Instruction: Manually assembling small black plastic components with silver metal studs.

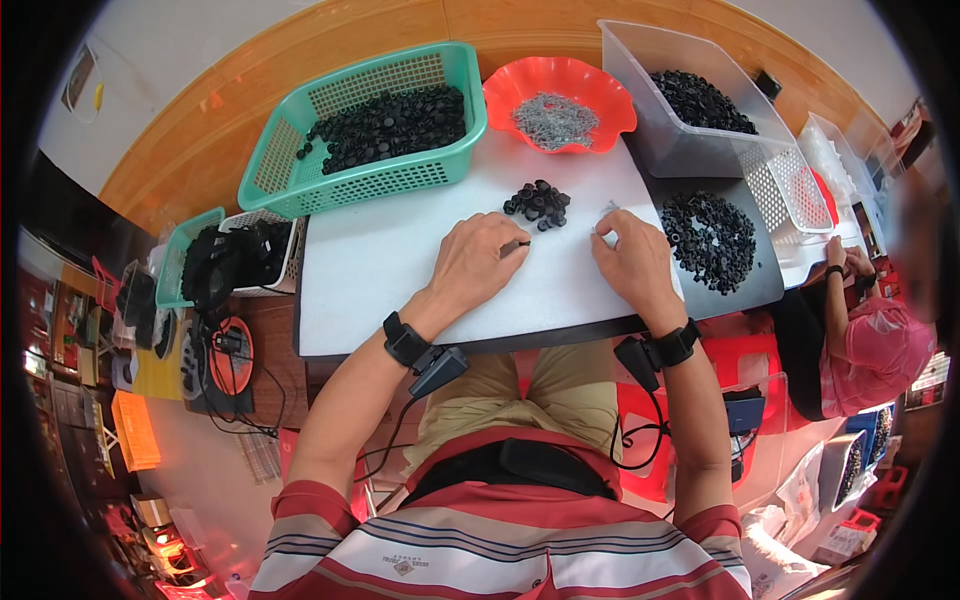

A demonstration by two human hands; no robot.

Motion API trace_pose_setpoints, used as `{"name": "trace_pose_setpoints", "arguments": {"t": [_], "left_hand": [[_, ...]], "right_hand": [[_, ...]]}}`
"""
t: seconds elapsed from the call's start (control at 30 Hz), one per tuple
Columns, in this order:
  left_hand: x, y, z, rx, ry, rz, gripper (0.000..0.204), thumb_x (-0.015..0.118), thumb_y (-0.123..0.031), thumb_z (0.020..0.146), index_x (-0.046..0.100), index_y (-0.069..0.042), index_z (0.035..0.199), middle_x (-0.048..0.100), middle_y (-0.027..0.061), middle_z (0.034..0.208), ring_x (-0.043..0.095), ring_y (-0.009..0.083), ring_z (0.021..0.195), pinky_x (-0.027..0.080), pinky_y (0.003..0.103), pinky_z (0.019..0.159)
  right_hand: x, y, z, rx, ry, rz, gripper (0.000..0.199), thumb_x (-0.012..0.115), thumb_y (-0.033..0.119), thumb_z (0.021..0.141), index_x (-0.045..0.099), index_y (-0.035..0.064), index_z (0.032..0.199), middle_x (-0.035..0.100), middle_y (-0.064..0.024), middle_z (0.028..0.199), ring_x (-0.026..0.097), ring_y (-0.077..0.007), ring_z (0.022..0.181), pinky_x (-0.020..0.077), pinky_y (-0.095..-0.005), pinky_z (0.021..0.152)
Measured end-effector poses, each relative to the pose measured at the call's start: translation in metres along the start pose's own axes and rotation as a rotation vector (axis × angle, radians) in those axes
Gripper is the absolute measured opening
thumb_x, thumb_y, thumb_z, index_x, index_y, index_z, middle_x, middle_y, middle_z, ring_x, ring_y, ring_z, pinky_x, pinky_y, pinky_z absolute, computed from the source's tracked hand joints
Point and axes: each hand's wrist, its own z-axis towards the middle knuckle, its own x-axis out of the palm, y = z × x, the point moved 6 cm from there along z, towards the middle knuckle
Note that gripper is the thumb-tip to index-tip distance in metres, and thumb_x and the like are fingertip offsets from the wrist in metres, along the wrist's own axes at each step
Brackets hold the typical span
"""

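My left hand (478,260) is closed in a pinch over the white work surface (370,275), with a small black plastic piece (523,243) between thumb and fingertip. Just beyond it lies a little heap of round black caps (540,204). To the right, my right hand (636,258) also has thumb and forefinger curled together. Whatever sits in that pinch is too small to make out. A few thin metal pins (611,207) lie beside its fingertips, partly hidden by the hand.
At the back stand a green basket (375,172) of black caps, a red scalloped bowl (500,88) of metal pins and a clear bin (665,145) of black parts. Small black pieces (712,240) are piled at right. Another person (880,350) sits far right. Cables hang from my wristbands.
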Motion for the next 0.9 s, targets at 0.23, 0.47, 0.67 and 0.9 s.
{"name": "trace_pose_setpoints", "arguments": {"t": [0.23,0.47,0.67,0.9], "left_hand": [[0.004,-0.008,-0.001,-0.033,0.052,-0.053,0.014,0.076,-0.011,0.083,0.075,-0.005,0.095,0.073,0.0101,0.098,0.069,0.0276,0.088,0.056,0.038,0.077],[0.002,-0.041,-0.003,0.106,-0.122,-0.076,0.022,0.079,-0.013,0.084,0.074,-0.004,0.103,0.073,0.0103,0.104,0.067,0.0286,0.093,0.056,0.039,0.081],[0.005,-0.051,0.005,-0.004,-0.024,-0.347,0.025,0.076,-0.011,0.088,0.074,-0.003,0.112,0.074,0.0102,0.107,0.069,0.0227,0.094,0.055,0.035,0.083],[0.020,-0.039,0.000,-0.268,0.198,-0.671,0.016,0.070,-0.006,0.096,0.073,0.001,0.110,0.074,0.0024,0.099,0.065,0.0073,0.089,0.053,0.025,0.081]], "right_hand": [[-0.003,0.001,-0.003,-0.100,-0.040,0.064,0.016,0.068,0.012,0.088,0.072,0.0055,0.102,0.072,-0.0128,0.096,0.069,-0.0379,0.083,0.0535,-0.0459,0.072],[-0.009,0.016,-0.013,-0.038,0.073,0.250,0.021,0.073,0.011,0.087,0.071,0.0053,0.107,0.073,-0.0111,0.096,0.069,-0.0315,0.076,0.0541,-0.0413,0.071],[-0.013,0.031,-0.021,-0.041,0.162,0.412,0.024,0.075,0.010,0.087,0.065,0.0046,0.109,0.071,-0.0071,0.087,0.063,-0.0213,0.062,0.0499,-0.0359,0.061],[-0.011,0.029,-0.026,-0.014,0.164,0.602,0.025,0.077,0.005,0.086,0.060,0.0035,0.104,0.067,-0.0049,0.080,0.056,-0.0134,0.054,0.0439,-0.0310,0.053]]}}
